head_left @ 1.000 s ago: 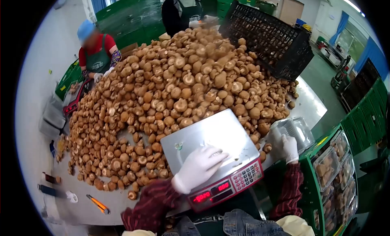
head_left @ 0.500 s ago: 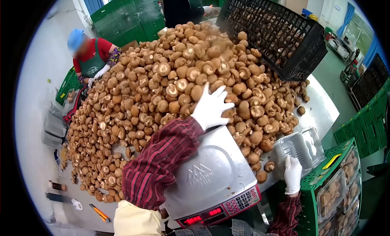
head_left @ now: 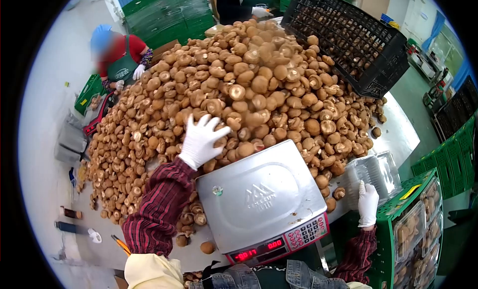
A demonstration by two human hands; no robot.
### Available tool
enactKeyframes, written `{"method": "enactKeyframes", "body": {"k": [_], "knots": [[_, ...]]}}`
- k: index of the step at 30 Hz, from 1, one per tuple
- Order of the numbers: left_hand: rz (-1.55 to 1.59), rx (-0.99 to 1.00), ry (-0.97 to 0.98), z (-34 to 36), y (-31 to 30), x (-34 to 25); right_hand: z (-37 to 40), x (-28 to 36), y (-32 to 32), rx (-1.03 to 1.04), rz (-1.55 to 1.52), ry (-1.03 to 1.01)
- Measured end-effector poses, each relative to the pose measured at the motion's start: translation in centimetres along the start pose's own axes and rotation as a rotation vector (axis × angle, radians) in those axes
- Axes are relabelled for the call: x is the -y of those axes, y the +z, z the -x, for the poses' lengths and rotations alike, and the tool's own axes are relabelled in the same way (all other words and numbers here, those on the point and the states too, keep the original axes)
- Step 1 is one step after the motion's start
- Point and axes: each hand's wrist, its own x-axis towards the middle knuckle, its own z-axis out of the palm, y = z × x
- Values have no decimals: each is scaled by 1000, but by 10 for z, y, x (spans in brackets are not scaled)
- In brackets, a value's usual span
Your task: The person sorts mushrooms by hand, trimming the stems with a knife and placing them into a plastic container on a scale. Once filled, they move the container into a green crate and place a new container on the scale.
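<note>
Our left hand is spread wide, nothing visibly held, mushrooms beneath and beyond; we should gather lightly, sparing caps. We cannot tell our right hand's grip beside the clear container.

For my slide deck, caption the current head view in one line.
Gloved left hand spread over heaped mushrooms, beside a bare-topped scale; right hand at clear trays.

Brown mushrooms are heaped loosely, caps and pale stems turned at mixed angles. Clear, ribbed plastic packaging is laid beside them.
</note>
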Motion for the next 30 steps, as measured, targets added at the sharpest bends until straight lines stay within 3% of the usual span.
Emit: {"method": "enactKeyframes", "body": {"k": [4,6,8,10,13,15,16,18,20,23,30], "knots": [[-35,100,-174,71,6,46,-1,-8,4,33,-15,18],[100,104,-382,102,10,64,0,-8,4,17,-26,-1],[42,250,-459,124,8,72,1,-12,5,19,-16,-13],[-56,306,-408,121,-6,67,-2,-15,7,13,-2,-33],[-1,-60,-196,65,-16,43,-4,-17,7,24,-9,-52],[292,-250,50,1,-19,4,-5,-20,6,35,-21,-51],[445,-199,164,-25,-5,-15,-6,-22,6,50,-31,-46],[375,94,310,-73,24,-52,-9,-23,7,45,-66,-45],[215,79,303,-86,54,-71,-8,-26,6,54,-134,-22],[220,89,201,-74,61,-59,-11,-30,4,75,-165,9],[100,301,109,-26,28,-17,-9,-31,4,86,-104,9]]}}
